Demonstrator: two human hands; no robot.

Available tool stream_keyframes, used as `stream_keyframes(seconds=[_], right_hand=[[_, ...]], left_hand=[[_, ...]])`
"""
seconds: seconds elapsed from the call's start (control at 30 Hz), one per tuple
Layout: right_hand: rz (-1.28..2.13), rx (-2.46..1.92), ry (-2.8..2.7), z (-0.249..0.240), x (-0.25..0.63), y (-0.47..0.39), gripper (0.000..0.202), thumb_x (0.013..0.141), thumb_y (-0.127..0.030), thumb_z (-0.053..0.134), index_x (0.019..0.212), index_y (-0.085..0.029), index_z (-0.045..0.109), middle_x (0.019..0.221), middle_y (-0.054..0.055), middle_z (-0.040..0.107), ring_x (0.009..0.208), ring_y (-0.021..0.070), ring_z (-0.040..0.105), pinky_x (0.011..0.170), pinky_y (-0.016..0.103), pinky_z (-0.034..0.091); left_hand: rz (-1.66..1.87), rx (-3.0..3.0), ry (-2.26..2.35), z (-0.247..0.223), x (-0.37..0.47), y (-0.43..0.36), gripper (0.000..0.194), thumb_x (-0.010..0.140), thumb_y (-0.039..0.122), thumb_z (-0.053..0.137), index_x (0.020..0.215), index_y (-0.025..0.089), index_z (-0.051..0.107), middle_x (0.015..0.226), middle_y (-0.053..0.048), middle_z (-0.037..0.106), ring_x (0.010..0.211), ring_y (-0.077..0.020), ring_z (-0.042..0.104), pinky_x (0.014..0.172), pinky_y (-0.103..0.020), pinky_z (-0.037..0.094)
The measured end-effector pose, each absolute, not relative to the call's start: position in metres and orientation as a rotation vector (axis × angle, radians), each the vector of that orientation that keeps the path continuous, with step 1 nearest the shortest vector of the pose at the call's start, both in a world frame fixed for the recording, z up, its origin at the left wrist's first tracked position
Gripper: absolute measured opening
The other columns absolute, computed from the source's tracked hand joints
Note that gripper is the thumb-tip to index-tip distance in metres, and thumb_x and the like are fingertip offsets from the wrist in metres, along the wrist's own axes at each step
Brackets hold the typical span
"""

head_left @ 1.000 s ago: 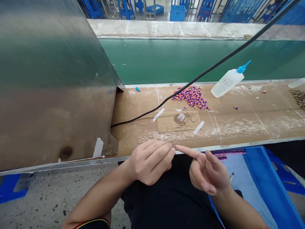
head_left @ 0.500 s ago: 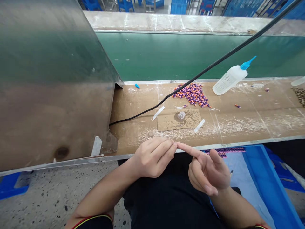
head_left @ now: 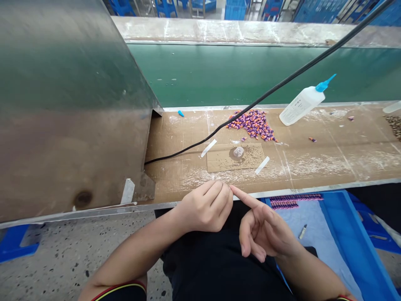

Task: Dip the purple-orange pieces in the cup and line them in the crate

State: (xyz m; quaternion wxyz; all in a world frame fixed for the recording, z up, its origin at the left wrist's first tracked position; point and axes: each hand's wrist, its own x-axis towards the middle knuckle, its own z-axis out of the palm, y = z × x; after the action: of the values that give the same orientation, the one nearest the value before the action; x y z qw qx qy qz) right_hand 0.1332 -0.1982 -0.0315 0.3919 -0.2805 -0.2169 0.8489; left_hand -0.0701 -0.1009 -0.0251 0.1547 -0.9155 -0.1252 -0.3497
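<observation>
My left grip (head_left: 206,207) is bunched, though whether around something I cannot tell; my right grip (head_left: 269,230) is spread, index finger reaching the left's fingertips. Farther off, a clear piece (head_left: 238,152) sits on cardboard (head_left: 216,161), near the purple-and-orange pile (head_left: 254,124). Far right, the bottle (head_left: 302,106) bears unreadably small print.

The left hand (head_left: 206,207) has its fingers bunched, and the right hand (head_left: 266,228) points its index fingertip against or just beside them (anything pinched there is hidden). Just beyond, on the worktop (head_left: 175,138), a small clear piece (head_left: 238,152) sits in a dark round stain on a speckled cardboard rectangle (head_left: 216,162). Behind it, small purple-and-orange pieces (head_left: 255,125) lie in a loose heap. Similar-looking pieces line up in rows (head_left: 296,199) inside a blue tray (head_left: 363,238) near the right hand.
</observation>
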Motion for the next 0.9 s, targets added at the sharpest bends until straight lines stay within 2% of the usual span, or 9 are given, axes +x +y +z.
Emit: stream_keyframes(seconds=[0.13,0.37,0.5,0.67,0.77,0.9], right_hand=[[2.136,-0.720,-0.578,-0.031,0.135,-0.200,0.110,0.099,-0.076,0.065,0.178,-0.019,0.015,0.077,0.003,0.082,0.040,0.0088,0.055,0.040,0.017,0.037],[2.106,-0.739,-0.636,-0.029,0.135,-0.200,0.110,0.098,-0.078,0.064,0.177,-0.015,0.021,0.075,0.004,0.081,0.041,0.0093,0.056,0.040,0.018,0.039],[2.135,-0.751,-0.641,-0.031,0.135,-0.200,0.109,0.098,-0.079,0.063,0.175,-0.012,0.026,0.074,0.004,0.080,0.041,0.0092,0.056,0.040,0.019,0.037],[2.128,-0.706,-0.591,-0.037,0.138,-0.204,0.115,0.095,-0.086,0.058,0.175,-0.011,0.026,0.065,0.000,0.075,0.034,0.0078,0.045,0.038,0.021,0.032],[2.107,-0.690,-0.567,-0.040,0.140,-0.205,0.117,0.095,-0.093,0.047,0.174,-0.009,0.028,0.057,-0.004,0.067,0.029,0.0069,0.037,0.036,0.021,0.027],[2.104,-0.576,-0.500,-0.042,0.141,-0.204,0.112,0.099,-0.091,0.043,0.173,-0.008,0.032,0.052,-0.006,0.063,0.026,0.0066,0.032,0.034,0.021,0.025]], left_hand=[[-1.056,-2.562,-0.403,-0.027,-0.069,-0.103,0.023,0.102,0.005,0.052,0.095,0.006,0.074,0.091,-0.013,0.076,0.082,-0.0220,0.074,0.073,-0.034,0.067],[-1.166,-2.531,-0.467,-0.028,-0.067,-0.107,0.018,0.102,0.006,0.057,0.095,0.006,0.074,0.089,-0.013,0.077,0.081,-0.0219,0.075,0.070,-0.033,0.068],[-1.237,-2.531,-0.523,-0.030,-0.070,-0.105,0.012,0.100,0.006,0.063,0.100,0.001,0.073,0.089,-0.015,0.078,0.080,-0.0260,0.077,0.069,-0.037,0.069],[-1.375,-2.639,-0.572,-0.030,-0.075,-0.104,0.015,0.100,0.007,0.062,0.111,0.003,0.072,0.097,-0.014,0.079,0.091,-0.0258,0.079,0.079,-0.036,0.071],[-1.415,-2.679,-0.565,-0.030,-0.074,-0.105,0.015,0.097,0.005,0.064,0.110,0.003,0.072,0.096,-0.014,0.080,0.090,-0.0244,0.080,0.080,-0.034,0.072],[-1.449,-2.699,-0.595,-0.031,-0.070,-0.108,0.013,0.096,0.004,0.066,0.109,0.005,0.071,0.094,-0.011,0.080,0.086,-0.0225,0.080,0.079,-0.033,0.071]])
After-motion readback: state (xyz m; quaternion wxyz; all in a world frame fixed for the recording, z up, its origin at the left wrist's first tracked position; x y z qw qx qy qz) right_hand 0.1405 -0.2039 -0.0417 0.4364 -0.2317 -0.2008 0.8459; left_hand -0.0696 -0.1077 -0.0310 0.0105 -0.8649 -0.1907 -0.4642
